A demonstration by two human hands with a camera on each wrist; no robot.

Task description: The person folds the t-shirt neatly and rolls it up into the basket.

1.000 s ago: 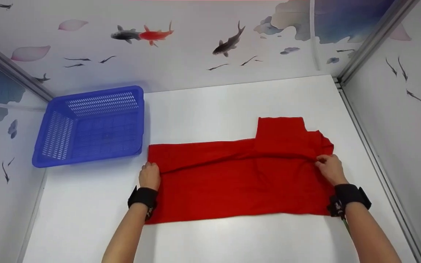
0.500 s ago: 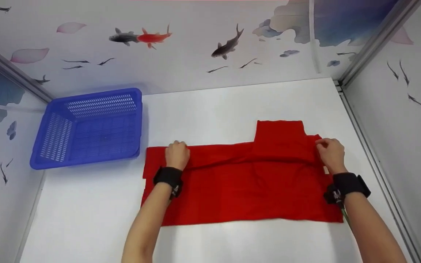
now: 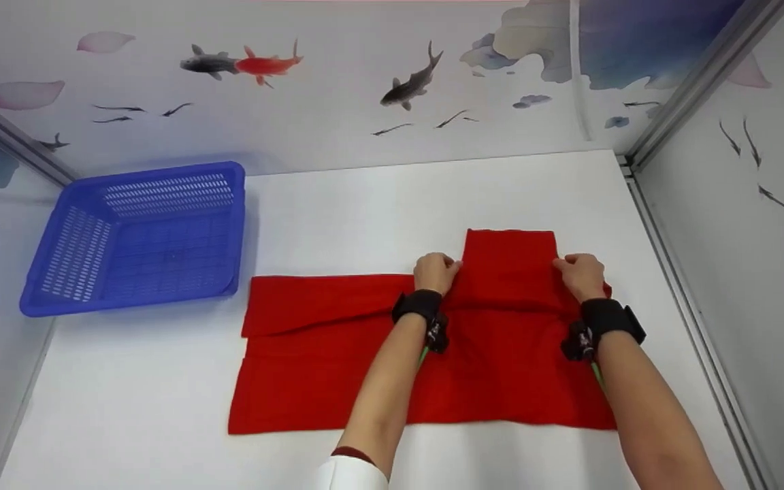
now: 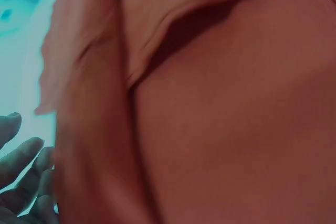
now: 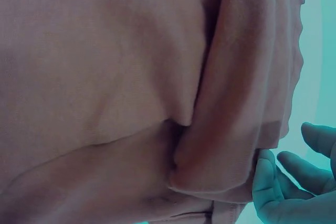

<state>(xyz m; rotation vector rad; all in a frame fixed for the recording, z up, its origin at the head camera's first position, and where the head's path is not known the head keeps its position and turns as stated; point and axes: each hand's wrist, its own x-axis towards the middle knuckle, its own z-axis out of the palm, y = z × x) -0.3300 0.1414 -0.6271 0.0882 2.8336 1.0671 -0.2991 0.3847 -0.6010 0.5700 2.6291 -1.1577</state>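
A blue basket (image 3: 171, 255), its bottom showing, sits left of the folded red cloth (image 3: 494, 361). The left hand (image 3: 435, 273) is by its flap (image 3: 511, 262); the right hand (image 3: 582, 275) touches the far side. Wrist views alone reveal loosely parted fingers, gripping nothing.

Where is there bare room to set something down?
Bare white table shows between blue basket, red cloth and back wall; also left of the cloth, in front of the basket. Crowded: the cloth's flap, between left hand and right hand.

Red garment (image 3: 501, 364), partly folded, flat on white table (image 3: 358, 221), squarish flap protruding
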